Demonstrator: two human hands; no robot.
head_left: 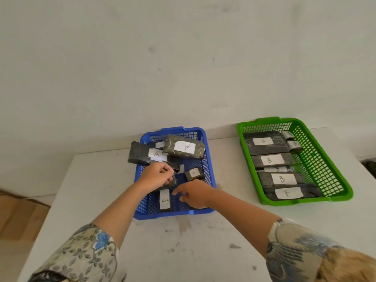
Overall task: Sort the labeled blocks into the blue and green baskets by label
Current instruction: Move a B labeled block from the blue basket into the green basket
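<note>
Both hands are down in the blue basket (209, 169): the left hand (156, 176) is closed around a small dark block (172, 182), the right hand (194, 193) loose with nothing clearly held, right beside a stray B block (164, 200). Further back it's A blocks (184, 147), and the green basket (317, 159) is already packed with B blocks (282, 179), so I'd say mostly done.

A plain, sparsely furnished room — hard to tell whether a home or a simple work space. A bare, scuffed off-white wall (183, 58) fills the upper view, and a white table (203, 241), stained with grey marks, stands against it. Two plastic mesh baskets sit on it — a blue basket (209, 159) and a green basket (317, 159). A brownish floor (18, 216) shows at lower left.
</note>
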